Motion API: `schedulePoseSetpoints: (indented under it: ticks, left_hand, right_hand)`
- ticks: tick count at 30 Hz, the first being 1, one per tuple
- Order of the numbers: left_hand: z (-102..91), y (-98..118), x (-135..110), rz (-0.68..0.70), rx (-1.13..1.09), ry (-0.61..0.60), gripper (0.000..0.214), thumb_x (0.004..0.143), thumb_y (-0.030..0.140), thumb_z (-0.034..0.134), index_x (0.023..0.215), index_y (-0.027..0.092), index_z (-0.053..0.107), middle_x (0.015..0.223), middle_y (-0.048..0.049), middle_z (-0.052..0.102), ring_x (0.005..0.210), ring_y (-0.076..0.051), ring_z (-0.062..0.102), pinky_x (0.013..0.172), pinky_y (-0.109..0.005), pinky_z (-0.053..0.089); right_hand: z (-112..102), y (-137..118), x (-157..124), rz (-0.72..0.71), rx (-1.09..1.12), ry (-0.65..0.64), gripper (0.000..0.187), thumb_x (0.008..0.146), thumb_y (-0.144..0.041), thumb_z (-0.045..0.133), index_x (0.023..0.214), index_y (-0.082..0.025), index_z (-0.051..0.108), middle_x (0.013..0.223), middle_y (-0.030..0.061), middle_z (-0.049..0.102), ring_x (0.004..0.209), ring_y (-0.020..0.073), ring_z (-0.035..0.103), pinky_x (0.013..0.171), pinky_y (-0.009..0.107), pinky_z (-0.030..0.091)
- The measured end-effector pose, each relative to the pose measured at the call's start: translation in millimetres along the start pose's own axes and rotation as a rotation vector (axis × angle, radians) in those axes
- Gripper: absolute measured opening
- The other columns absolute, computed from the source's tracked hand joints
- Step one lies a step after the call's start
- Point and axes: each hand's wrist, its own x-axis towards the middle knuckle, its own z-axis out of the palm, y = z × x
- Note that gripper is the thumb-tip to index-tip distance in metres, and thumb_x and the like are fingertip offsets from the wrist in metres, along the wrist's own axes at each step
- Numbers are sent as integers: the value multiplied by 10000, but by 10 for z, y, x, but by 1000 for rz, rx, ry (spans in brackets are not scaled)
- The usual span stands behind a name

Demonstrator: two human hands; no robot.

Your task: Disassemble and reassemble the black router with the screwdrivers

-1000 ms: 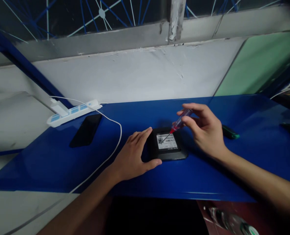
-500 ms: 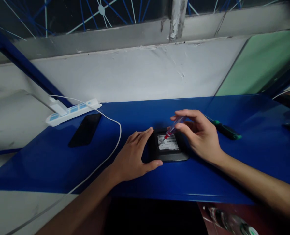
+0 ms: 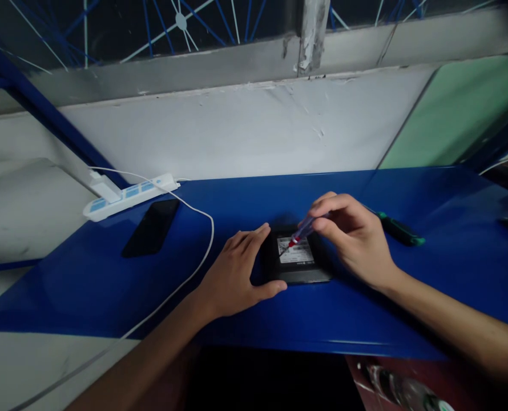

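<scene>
A flat black device (image 3: 307,276) with a white printed label (image 3: 301,254) lies on the blue table. My left hand (image 3: 234,277) braces its left side, thumb at the near edge and fingers reaching to the far edge. In my right hand (image 3: 361,245), thumb and fingers pinch the clear purplish handle of a small screwdriver (image 3: 301,230) with a red collar. The screwdriver is tilted, its thin shaft pointing down-left to the device's face near the label's left edge. Whether the tip sits in a screw is too small to tell.
A green-and-black screwdriver (image 3: 402,229) lies beyond my right hand. To the left are a black phone (image 3: 151,228) and a white power strip (image 3: 134,197) with a plugged-in charger. A white cable (image 3: 202,260) crosses the table. Below the table's front edge lies a clear bottle (image 3: 402,388).
The screwdriver's handle leans slightly lower and to the right, and my right-hand fingers have shifted around it. My left hand and the device keep their places; the view has moved a little.
</scene>
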Motion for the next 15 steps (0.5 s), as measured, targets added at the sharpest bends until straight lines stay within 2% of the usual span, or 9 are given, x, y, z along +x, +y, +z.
schedulePoseSetpoints:
  ticks: [3, 6, 8, 15]
  left_hand:
    - [-5, -4, 1, -6, 0, -2, 931, 873, 657, 601, 1562, 172, 206, 1596, -129, 369, 1446, -336, 345, 1201, -545, 285]
    - [-8, 0, 1, -4, -10, 2, 925, 871, 648, 607, 1563, 190, 199, 1597, -124, 370, 1444, -340, 353, 1199, -553, 284]
    - [-6, 2, 0, 2, -17, 2, 923, 871, 646, 608, 1563, 197, 195, 1594, -124, 375, 1442, -346, 357, 1197, -563, 283]
    - [11, -11, 1, -6, -18, 4, 935, 867, 668, 603, 1565, 194, 200, 1593, -122, 376, 1441, -348, 355, 1197, -558, 287]
  right_hand:
    - [9, -15, 5, 34, -33, 51, 159, 894, -233, 706, 1045, -279, 687, 961, -1, 719, 861, 149, 705, 762, 300, 577]
    - [20, -37, -4, 96, 5, 28, 223, 947, -254, 634, 1167, -280, 647, 1117, 30, 740, 951, 162, 728, 791, 308, 592]
    - [19, -33, -13, 111, 29, 4, 200, 960, -271, 613, 1157, -273, 647, 1183, 40, 715, 945, 163, 733, 801, 319, 597]
    - [-30, 4, 7, 27, -4, 5, 137, 860, -237, 745, 976, -281, 687, 931, -23, 673, 828, 120, 668, 740, 269, 570]
